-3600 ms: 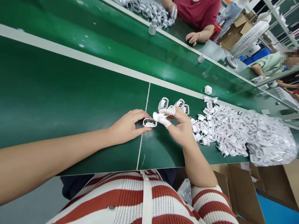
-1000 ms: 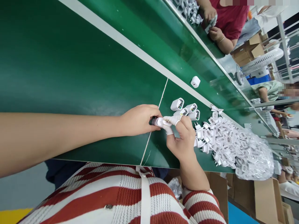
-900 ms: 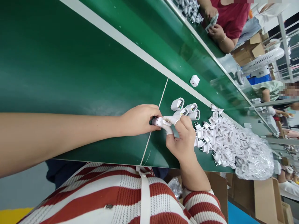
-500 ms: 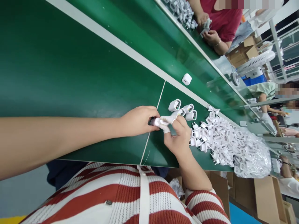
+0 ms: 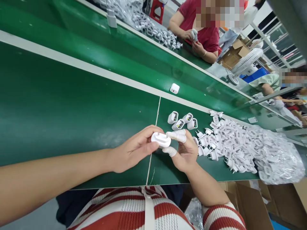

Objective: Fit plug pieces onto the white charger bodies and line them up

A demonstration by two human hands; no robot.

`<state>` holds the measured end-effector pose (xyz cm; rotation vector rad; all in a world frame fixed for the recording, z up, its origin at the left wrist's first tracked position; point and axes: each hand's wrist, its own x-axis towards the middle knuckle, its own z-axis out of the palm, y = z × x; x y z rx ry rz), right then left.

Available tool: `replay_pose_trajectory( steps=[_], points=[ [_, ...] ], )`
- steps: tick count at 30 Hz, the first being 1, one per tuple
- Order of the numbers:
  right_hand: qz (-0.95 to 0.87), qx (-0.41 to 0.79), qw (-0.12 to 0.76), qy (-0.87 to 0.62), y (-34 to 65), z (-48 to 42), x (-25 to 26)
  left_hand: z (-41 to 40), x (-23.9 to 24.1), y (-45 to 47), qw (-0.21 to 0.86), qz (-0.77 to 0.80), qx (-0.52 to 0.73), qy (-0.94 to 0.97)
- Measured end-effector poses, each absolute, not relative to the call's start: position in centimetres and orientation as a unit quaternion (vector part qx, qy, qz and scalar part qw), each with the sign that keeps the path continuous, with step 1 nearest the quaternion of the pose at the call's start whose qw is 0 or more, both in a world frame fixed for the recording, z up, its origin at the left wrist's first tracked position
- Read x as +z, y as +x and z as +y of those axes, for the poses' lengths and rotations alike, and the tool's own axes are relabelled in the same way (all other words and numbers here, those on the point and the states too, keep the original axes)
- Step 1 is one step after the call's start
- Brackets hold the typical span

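A white two-pin charger [image 5: 160,140] is between my hands over the green bench, its pin face turned up towards me. My left hand [image 5: 135,148] grips its left end, with the thumb along the near side. White finger covers sit on the thumb and fingers of my right hand [image 5: 185,150], whose tips are at the charger's right end, one above and one below. Just beyond stand several white charger housings [image 5: 178,124], open at the top with parts visible inside. To the right of my right hand spreads a heap of white plug caps [image 5: 227,140] with pins.
A clear plastic bag [image 5: 285,156] holds more caps at the right. One finished-looking white charger [image 5: 175,88] lies on the green strip beyond the pale line. Across the bench a person in red [image 5: 203,38] handles a white piece. Cardboard boxes [image 5: 251,198] stand below the edge.
The charger has been turned so its pin face now shows. My right fingers have moved from pinching its end to lying around it. The view has tilted and shifted.
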<state>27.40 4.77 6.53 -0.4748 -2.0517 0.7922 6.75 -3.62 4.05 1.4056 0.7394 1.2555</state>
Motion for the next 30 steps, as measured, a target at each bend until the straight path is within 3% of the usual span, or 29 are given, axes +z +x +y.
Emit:
replay_pose_trajectory(
  steps=[10, 16, 20, 22, 26, 30],
  points=[
    [-0.837, 0.253, 0.445, -0.193, 27.3, 4.5, 6.4, -3.1, 3.5, 6.4, 0.508, 0.296, 0.544, 0.598],
    [-0.825, 0.303, 0.439, -0.188, 27.2, 4.9, 5.5, -3.0, 3.7, 6.3, 0.501, 0.375, 0.448, 0.639],
    [-0.820, 0.339, 0.407, -0.218, 27.7, 6.2, 5.7, -1.1, 5.0, 4.9, 0.397, 0.476, 0.393, 0.679],
    [-0.787, 0.330, 0.446, -0.271, 28.4, 7.6, 6.2, 1.6, 5.0, 3.1, 0.335, 0.538, 0.398, 0.663],
    [-0.683, 0.218, 0.566, -0.407, 30.7, 11.1, 7.0, 9.2, 4.2, -2.4, 0.225, 0.722, 0.410, 0.509],
    [-0.698, 0.106, 0.506, -0.495, 32.3, 13.6, 6.8, 15.5, 4.0, -7.0, 0.149, 0.780, 0.411, 0.449]
  ],
)
